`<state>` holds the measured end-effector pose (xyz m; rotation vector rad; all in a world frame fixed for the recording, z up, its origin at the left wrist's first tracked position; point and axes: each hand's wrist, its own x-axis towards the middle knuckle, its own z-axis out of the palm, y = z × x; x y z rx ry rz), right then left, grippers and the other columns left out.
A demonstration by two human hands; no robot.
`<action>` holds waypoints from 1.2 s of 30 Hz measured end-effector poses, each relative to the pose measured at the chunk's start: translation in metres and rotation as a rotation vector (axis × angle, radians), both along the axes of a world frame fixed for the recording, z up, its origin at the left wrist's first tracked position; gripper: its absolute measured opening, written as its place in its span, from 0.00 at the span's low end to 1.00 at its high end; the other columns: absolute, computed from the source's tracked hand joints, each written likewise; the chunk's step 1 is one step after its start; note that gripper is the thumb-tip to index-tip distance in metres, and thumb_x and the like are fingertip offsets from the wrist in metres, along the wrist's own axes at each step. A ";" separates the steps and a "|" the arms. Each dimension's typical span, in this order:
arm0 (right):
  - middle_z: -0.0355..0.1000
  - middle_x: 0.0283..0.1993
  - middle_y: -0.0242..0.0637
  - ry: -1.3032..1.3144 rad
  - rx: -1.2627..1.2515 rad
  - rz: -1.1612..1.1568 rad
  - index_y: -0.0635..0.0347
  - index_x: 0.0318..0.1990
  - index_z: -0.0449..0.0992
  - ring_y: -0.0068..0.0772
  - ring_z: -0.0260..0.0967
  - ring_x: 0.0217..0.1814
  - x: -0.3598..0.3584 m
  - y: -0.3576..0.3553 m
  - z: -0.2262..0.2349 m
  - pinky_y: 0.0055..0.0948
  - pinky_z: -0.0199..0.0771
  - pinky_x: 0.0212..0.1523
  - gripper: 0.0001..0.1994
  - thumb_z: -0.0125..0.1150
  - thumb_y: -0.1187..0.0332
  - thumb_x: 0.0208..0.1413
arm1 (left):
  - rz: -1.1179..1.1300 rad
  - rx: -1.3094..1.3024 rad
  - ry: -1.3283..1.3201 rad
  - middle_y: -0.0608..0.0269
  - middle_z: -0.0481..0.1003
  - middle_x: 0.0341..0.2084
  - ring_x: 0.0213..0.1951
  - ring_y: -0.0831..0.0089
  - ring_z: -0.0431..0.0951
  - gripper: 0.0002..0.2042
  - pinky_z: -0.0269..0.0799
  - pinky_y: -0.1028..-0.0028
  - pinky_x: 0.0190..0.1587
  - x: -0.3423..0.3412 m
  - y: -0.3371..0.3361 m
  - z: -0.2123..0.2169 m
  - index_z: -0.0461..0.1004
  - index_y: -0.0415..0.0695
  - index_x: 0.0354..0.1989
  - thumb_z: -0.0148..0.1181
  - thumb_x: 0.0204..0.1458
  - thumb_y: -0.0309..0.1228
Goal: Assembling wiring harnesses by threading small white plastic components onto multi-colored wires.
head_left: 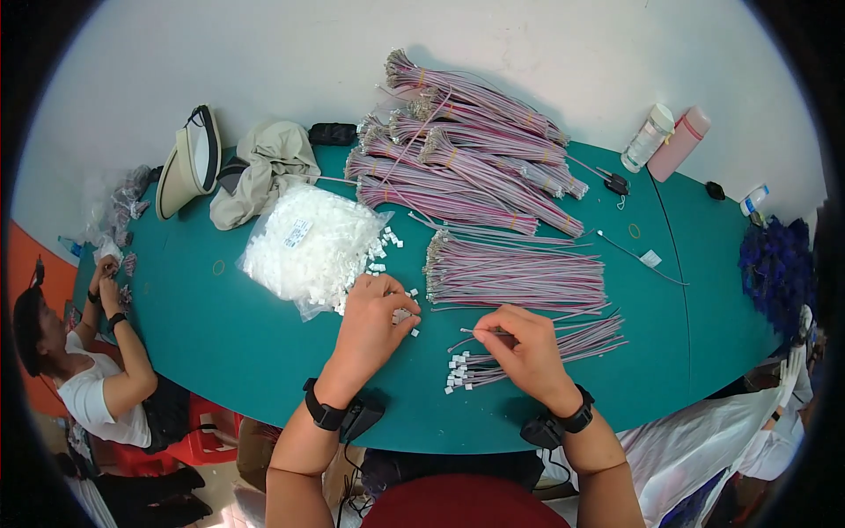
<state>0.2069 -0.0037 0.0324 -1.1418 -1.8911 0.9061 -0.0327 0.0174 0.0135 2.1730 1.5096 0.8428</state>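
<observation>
- Right hand [519, 350], lower centre of the frame: thumb and index finger pinched on a thin cable [468, 331], its tip poking out to the left.
- Left hand [380, 315], centre: fingertips drawn narrow over small white connector housings; I cannot tell whether one is gripped.
- Cables with white connectors [585, 341] lie under and beside the right hand; a sleeve or knuckle brushing them could mix the row.
- Loose connector housings [377, 267] spill from the open plastic bag [308, 257], left of centre; a bump from the left forearm could scatter them over the green table [202, 334].
- White printed sticker [297, 231] on that bag: print too small to read.
- Banded cable bundles [466, 163], upper centre: heaped, so pulling one could tangle others.
</observation>
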 end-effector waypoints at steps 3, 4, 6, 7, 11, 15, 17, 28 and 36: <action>0.71 0.28 0.33 0.011 -0.001 -0.010 0.66 0.34 0.77 0.21 0.67 0.26 0.000 0.001 -0.001 0.18 0.64 0.23 0.02 0.63 0.78 0.53 | 0.020 -0.005 0.069 0.64 0.74 0.33 0.42 0.61 0.71 0.07 0.66 0.66 0.47 0.004 -0.001 0.002 0.81 0.45 0.28 0.69 0.39 0.22; 0.71 0.28 0.33 0.031 0.004 -0.014 0.65 0.34 0.77 0.22 0.66 0.24 -0.001 0.001 -0.002 0.20 0.63 0.22 0.02 0.63 0.77 0.53 | -0.001 0.017 0.105 0.63 0.74 0.32 0.41 0.61 0.71 0.07 0.67 0.66 0.46 0.004 0.000 -0.001 0.81 0.45 0.28 0.69 0.39 0.22; 0.71 0.28 0.32 0.072 0.017 -0.021 0.63 0.33 0.77 0.23 0.63 0.20 -0.002 0.001 -0.004 0.22 0.61 0.21 0.02 0.64 0.76 0.53 | -0.043 0.062 0.179 0.63 0.75 0.31 0.39 0.61 0.72 0.07 0.68 0.67 0.42 0.004 0.002 -0.004 0.81 0.46 0.28 0.70 0.39 0.22; 0.71 0.28 0.32 0.070 0.020 -0.022 0.63 0.33 0.77 0.23 0.63 0.20 -0.002 0.001 -0.004 0.22 0.61 0.21 0.02 0.64 0.76 0.53 | -0.044 0.065 0.178 0.63 0.75 0.31 0.39 0.61 0.72 0.07 0.68 0.67 0.42 0.004 0.002 -0.003 0.81 0.46 0.28 0.70 0.39 0.22; 0.73 0.28 0.32 0.099 0.011 -0.040 0.64 0.34 0.78 0.20 0.63 0.20 0.000 0.001 -0.003 0.21 0.61 0.21 0.03 0.64 0.76 0.53 | -0.017 -0.126 -0.216 0.64 0.76 0.30 0.35 0.67 0.75 0.05 0.70 0.71 0.38 0.007 0.000 0.006 0.80 0.44 0.29 0.69 0.44 0.23; 0.75 0.29 0.33 0.147 -0.043 -0.031 0.65 0.35 0.79 0.17 0.64 0.22 0.001 -0.001 -0.001 0.19 0.62 0.22 0.04 0.65 0.76 0.52 | -0.100 -0.667 -0.910 0.63 0.77 0.31 0.33 0.74 0.76 0.04 0.71 0.77 0.36 0.017 -0.008 0.003 0.78 0.40 0.35 0.65 0.51 0.25; 0.76 0.29 0.32 0.163 -0.080 -0.042 0.64 0.35 0.79 0.16 0.69 0.26 0.000 -0.003 0.001 0.17 0.65 0.24 0.03 0.65 0.76 0.52 | -0.162 -0.883 -1.144 0.63 0.77 0.32 0.34 0.77 0.76 0.05 0.72 0.78 0.38 0.022 -0.009 -0.005 0.76 0.38 0.38 0.62 0.55 0.25; 0.76 0.27 0.31 0.207 -0.133 -0.040 0.65 0.34 0.79 0.15 0.69 0.26 -0.003 -0.005 0.003 0.16 0.65 0.26 0.04 0.66 0.75 0.52 | -0.210 -0.929 -1.334 0.61 0.78 0.34 0.35 0.77 0.77 0.06 0.75 0.79 0.41 0.031 -0.015 -0.011 0.75 0.37 0.42 0.58 0.57 0.22; 0.76 0.28 0.30 0.210 -0.189 -0.045 0.65 0.35 0.80 0.13 0.67 0.27 0.000 -0.003 0.000 0.16 0.66 0.26 0.04 0.66 0.75 0.53 | -0.079 -0.846 -1.305 0.60 0.78 0.34 0.34 0.76 0.78 0.06 0.76 0.78 0.40 0.034 -0.018 -0.011 0.77 0.36 0.41 0.61 0.55 0.21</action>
